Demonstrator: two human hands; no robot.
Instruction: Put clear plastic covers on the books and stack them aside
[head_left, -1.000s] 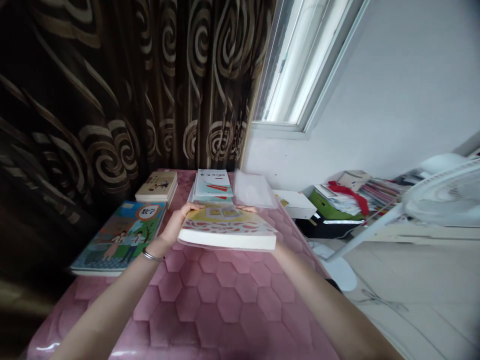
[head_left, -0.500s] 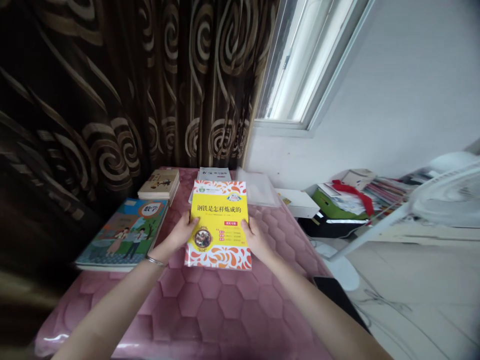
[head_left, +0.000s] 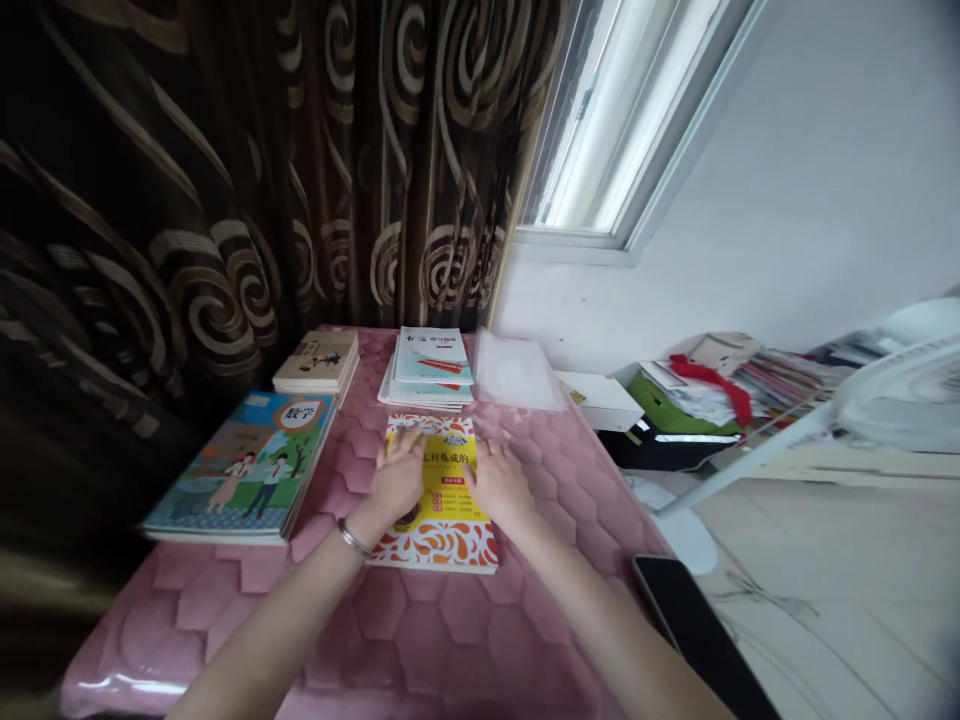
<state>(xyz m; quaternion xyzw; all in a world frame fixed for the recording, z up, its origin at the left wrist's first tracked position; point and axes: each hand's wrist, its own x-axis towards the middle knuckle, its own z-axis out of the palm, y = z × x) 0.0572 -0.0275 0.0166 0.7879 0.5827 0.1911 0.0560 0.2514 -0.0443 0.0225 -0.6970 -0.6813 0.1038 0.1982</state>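
Observation:
A yellow book point(head_left: 452, 503) with red and orange patterned ends lies flat on the pink padded table cover point(head_left: 420, 620). My left hand point(head_left: 401, 472) rests on its left part, fingers spread and pointing away from me. At the book's right edge lies my right hand point(head_left: 501, 482), its fingers also laid out flat. Directly behind the book is a stack of white and pale green booklets point(head_left: 431, 360). To the left, a pile of blue-green textbooks point(head_left: 247, 465) sits in front of a stack of small tan books point(head_left: 319, 362).
A clear plastic sheet point(head_left: 517, 372) lies at the back right, beside a white box point(head_left: 604, 400). A black flat device point(head_left: 697, 625) is at the right edge. Beyond stand a white fan point(head_left: 892, 390) and a green bag point(head_left: 667, 412) with papers. Curtains point(head_left: 337, 160) hang behind.
The yellow book went from held up between both hands to lying flat on the cover, nearer to me. Both hands let go of its sides and now lie on it, uncovering the booklets behind.

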